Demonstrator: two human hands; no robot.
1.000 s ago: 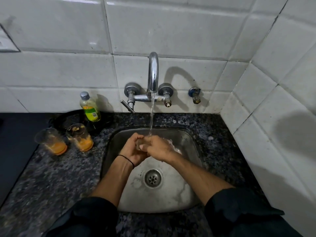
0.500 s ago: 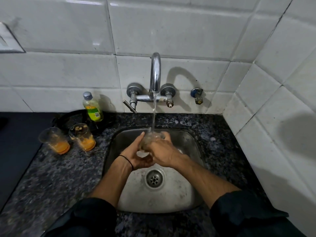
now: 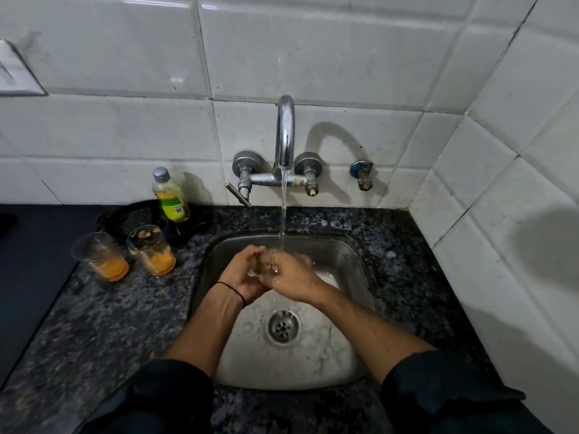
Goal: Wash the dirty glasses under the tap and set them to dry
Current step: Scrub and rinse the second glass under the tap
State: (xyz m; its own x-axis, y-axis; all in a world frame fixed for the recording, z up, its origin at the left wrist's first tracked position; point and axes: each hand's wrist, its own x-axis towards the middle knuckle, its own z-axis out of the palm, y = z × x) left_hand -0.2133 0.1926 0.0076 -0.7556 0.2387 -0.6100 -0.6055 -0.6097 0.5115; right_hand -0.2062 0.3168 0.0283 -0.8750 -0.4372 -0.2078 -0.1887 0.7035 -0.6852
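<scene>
Both hands, left hand (image 3: 242,274) and right hand (image 3: 293,278), clasp a glass (image 3: 261,264) under the running tap (image 3: 284,133) over the sink (image 3: 344,255).

Hands are closing in around the glass

The left hand (image 3: 242,274) and right hand (image 3: 289,278) are folding tighter over the glass (image 3: 261,266), now hiding most of it under the stream.

Sink (image 3: 351,255) as landmark: tap (image 3: 284,136) behind it on wall; two glasses (image 3: 125,253) left of it on counter; bottle (image 3: 170,195) behind those.
</scene>
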